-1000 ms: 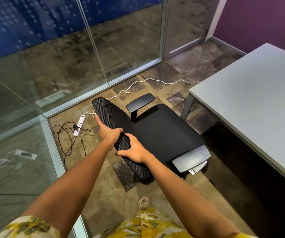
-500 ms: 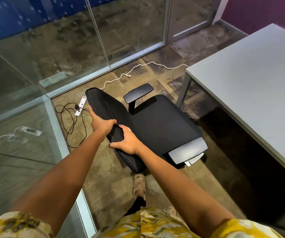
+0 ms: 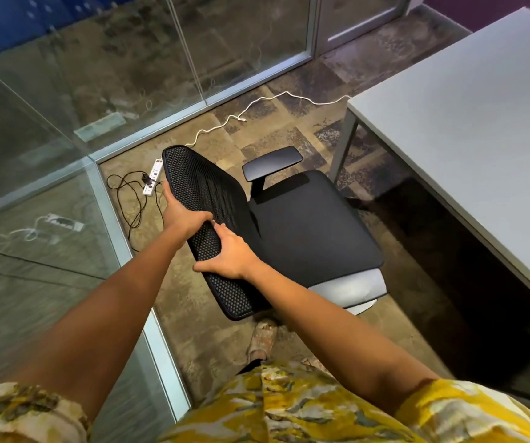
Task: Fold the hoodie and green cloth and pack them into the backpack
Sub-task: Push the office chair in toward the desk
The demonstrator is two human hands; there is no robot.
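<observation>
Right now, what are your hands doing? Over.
Both hands, left hand and right hand, gripping chair backrest. Hoodie, green cloth, backpack not in view. Table alongside.

The premises were an office. Evidence: glass partition walls (image 3: 65,75) in metal frames, patterned carpet tiles (image 3: 289,100), a black mesh-backed swivel chair (image 3: 305,231) with armrests, and a plain grey counter (image 3: 468,129) on a metal leg. A white power strip (image 3: 153,176) with black and white cables lay on the floor by the glass.

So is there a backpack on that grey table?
No, the visible part of the grey table is bare; both hands grip the chair's mesh backrest.
</observation>
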